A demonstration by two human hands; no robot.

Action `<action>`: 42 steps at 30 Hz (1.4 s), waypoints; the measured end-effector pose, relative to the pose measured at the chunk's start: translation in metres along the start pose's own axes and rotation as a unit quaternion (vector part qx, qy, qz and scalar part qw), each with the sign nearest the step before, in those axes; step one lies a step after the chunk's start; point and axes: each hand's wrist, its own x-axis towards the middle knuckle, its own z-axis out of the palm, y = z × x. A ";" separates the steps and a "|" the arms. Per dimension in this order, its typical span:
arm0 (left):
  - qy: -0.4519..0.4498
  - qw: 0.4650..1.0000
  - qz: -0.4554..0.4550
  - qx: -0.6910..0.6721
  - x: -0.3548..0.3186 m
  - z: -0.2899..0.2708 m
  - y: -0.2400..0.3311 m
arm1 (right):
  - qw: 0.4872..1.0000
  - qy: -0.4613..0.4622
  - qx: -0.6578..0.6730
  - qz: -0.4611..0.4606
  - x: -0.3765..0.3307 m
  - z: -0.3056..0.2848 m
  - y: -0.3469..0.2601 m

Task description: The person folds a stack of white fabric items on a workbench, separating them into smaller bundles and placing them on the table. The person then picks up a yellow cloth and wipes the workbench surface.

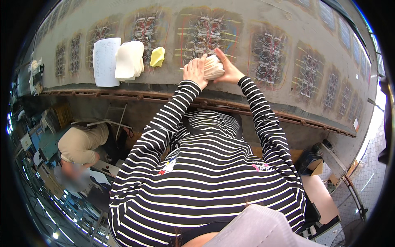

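Over the long table, my left hand [195, 73] presses against the left side of a thick stack of cream-coloured fabric pieces [213, 68]. Its fingers are bent over the stack's edge. On the other side, my right hand [229, 71] cups the stack with its thumb stretched up and away from the fingers; some of those fingers are hidden by the pieces. To the left of my hands lies a second pile of cream pieces [129, 61] with rounded corners. A small crumpled yellow piece [157, 57] rests between that pile and my left hand.
A white sheet with handwriting [106, 62] lies left of the pile. The grey table [168, 78] carries rows of printed outline patterns [269, 59]. A rusty rail [284, 117] runs along its near edge. At lower left, a person [80, 144] bends over beside a metal frame.
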 end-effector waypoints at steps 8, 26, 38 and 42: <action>-0.066 0.992 0.078 -0.067 -0.005 0.008 -0.022 | 0.996 0.046 0.067 0.026 -0.018 0.035 0.007; -0.361 0.241 -0.108 -0.894 -0.049 -0.076 0.012 | 0.874 0.140 0.462 -0.062 -0.081 0.033 -0.155; -0.523 0.702 0.053 -0.481 -0.040 -0.128 0.047 | 0.960 -0.245 -0.122 -0.054 -0.059 0.022 -0.261; -0.518 0.661 -0.129 -0.527 -0.038 -0.133 0.042 | 0.956 -0.203 -0.101 -0.187 -0.078 0.039 -0.275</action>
